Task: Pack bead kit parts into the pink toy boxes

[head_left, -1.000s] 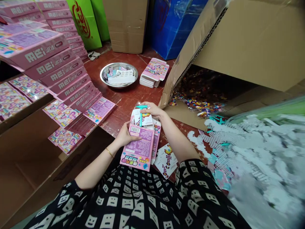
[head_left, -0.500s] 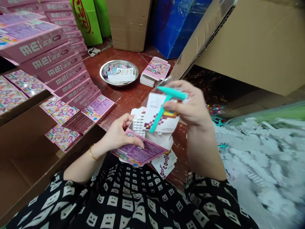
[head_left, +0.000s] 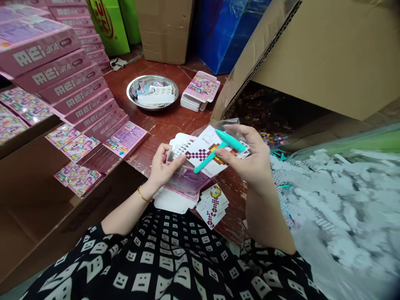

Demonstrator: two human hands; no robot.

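Note:
My left hand [head_left: 163, 166] grips a small pink and purple box [head_left: 190, 181], whose white flap [head_left: 175, 202] hangs out toward me. A white gridded plate [head_left: 182, 146] shows at the box's mouth. In my right hand [head_left: 254, 152], pinched under the thumb, are a turquoise hammer-shaped plastic tool [head_left: 206, 161] and a white card [head_left: 201, 146] with a pixel pattern. Clear plastic film [head_left: 231, 122] shows behind them. The card and tool lie over the box opening. Below my right hand, several similar pattern cards [head_left: 214, 204] rest on the red-brown table.
Pink boxes [head_left: 75, 81] are stacked high at left, above an open carton [head_left: 28, 196]. A metal bowl [head_left: 152, 107] of small packets and a pile of flat pink boxes [head_left: 200, 89] stand behind. At right are a big carton [head_left: 328, 54] and a bag of white plates [head_left: 337, 200].
My right hand has come lower with the tool and card, which now lie flatter over the box. The box has tilted, and its white flap shows more. The view has shifted slightly.

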